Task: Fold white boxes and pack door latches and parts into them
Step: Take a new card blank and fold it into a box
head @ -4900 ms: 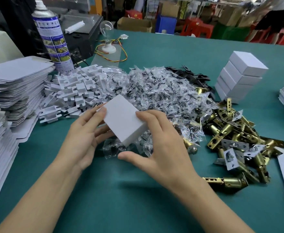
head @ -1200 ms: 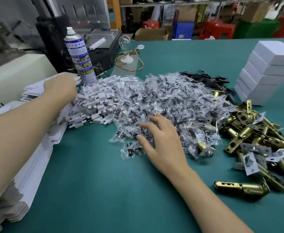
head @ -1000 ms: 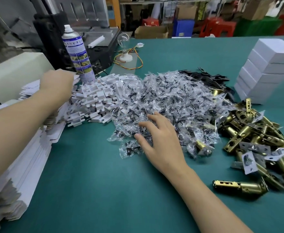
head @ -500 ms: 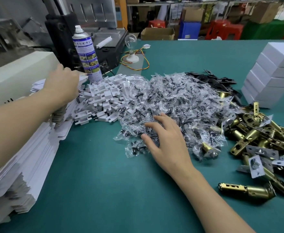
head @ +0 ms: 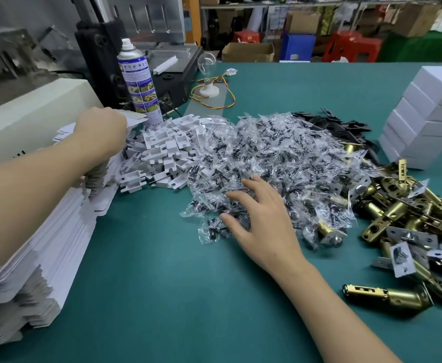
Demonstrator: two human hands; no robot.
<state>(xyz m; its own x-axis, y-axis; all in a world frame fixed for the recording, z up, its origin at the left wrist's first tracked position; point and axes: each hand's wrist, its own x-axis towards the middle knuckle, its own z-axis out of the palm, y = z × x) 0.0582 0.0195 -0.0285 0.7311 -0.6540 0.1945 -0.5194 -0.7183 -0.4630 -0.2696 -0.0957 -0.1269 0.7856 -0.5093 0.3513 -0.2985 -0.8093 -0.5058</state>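
Note:
My left hand [head: 100,129] reaches over the tall stack of flat white box blanks [head: 44,244] at the left. It grips the top blank [head: 136,118], whose far corner sticks out raised beyond my fingers. My right hand [head: 261,221] rests with spread fingers on the near edge of the heap of clear screw bags [head: 280,153]. Brass door latches [head: 410,205] lie piled at the right, with one latch [head: 387,297] apart near the front. Folded white boxes [head: 429,113] stand stacked at the far right.
White plastic inserts [head: 167,148] lie heaped between the blanks and the bags. Black plates [head: 345,127] lie behind the bags. A spray can [head: 138,82], a light bulb on a base [head: 208,77] and a beige machine [head: 31,108] stand at the back left on the green table [head: 175,297].
The folded box that both hands held earlier is gone from them. My left hand went to the blank stack and has lifted the top blank's corner. My right hand stays on the bags.

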